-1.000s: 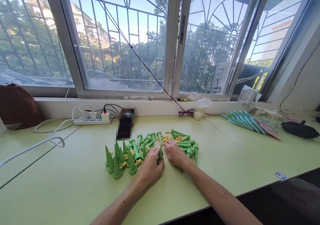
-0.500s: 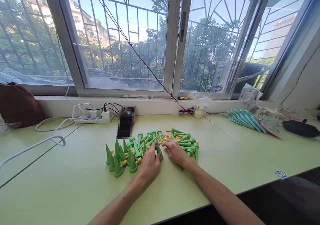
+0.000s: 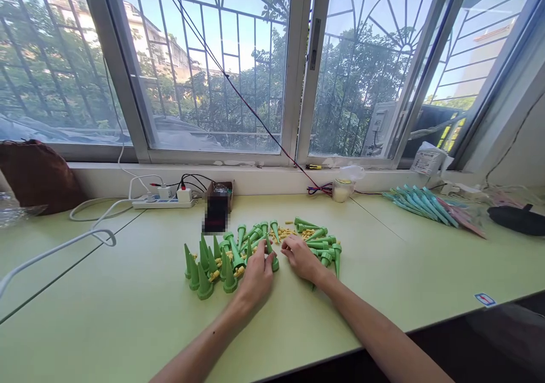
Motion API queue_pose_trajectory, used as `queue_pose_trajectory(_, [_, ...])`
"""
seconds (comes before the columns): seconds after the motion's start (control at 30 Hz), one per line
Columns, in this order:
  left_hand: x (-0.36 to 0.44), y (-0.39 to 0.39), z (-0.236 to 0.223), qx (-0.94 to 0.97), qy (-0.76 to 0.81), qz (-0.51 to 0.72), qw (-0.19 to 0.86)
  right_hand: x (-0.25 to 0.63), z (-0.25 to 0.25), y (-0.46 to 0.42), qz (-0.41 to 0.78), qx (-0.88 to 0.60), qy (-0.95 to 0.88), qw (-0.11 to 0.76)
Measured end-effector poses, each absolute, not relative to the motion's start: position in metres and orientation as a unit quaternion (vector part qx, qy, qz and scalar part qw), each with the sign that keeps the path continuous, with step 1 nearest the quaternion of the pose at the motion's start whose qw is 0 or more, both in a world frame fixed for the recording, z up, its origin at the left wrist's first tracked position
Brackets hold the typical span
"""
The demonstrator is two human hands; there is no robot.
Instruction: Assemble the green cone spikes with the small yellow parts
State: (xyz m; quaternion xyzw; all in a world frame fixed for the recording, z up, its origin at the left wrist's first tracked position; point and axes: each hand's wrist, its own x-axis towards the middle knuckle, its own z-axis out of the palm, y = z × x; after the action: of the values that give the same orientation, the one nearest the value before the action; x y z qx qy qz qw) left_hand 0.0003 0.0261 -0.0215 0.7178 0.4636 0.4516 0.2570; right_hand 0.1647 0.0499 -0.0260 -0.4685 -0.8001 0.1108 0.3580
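Observation:
My left hand [image 3: 258, 272] has its thumb and fingers closed around a green plastic cone-shaped spike [image 3: 275, 265], which stands point up on the table. Just to the right, my right hand [image 3: 303, 259] is curled with thumb and fingertips together; whatever they pinch is too small to make out. Left of my left hand, several green spikes [image 3: 205, 285] stand upright, with yellow valve-like pieces [image 3: 213, 276] among them. More spikes [image 3: 236, 252] lie or lean behind. Beyond my fingers is a scatter of small yellow parts [image 3: 290, 232], and other spikes [image 3: 317, 234] lie beside my right hand.
A dark, blurred-out object [image 3: 215, 214] leans by a small box at the back. The power strip [image 3: 164, 203] with white cables is left. A jar [image 3: 342, 190], teal packets [image 3: 421, 206] and a black pouch [image 3: 516, 220] line the back right. The table edge [image 3: 406, 333] runs front right.
My left hand has shifted slightly, exposing more of the green spike, whose tip leaned left and now stands straighter. My right hand's fingertips have drawn together. The view has turned a little.

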Motion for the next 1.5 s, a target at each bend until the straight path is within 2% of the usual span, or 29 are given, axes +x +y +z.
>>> queue_pose_trajectory(0.13, [0.001,0.024,-0.019,0.719,0.471,0.448,0.246,0.164,-0.023,0.047,0.15,-0.443,-0.788,0.4])
queue_pose_trajectory(0.3, [0.0,0.024,-0.019,0.724,0.47,0.446,0.236,0.163,-0.017,0.039,0.195,-0.386,-0.811,0.395])
queue_pose_trajectory(1.5, [0.002,0.019,-0.019,0.744,0.449,0.44,0.226,0.163,-0.021,0.037,0.188,-0.404,-0.813,0.375])
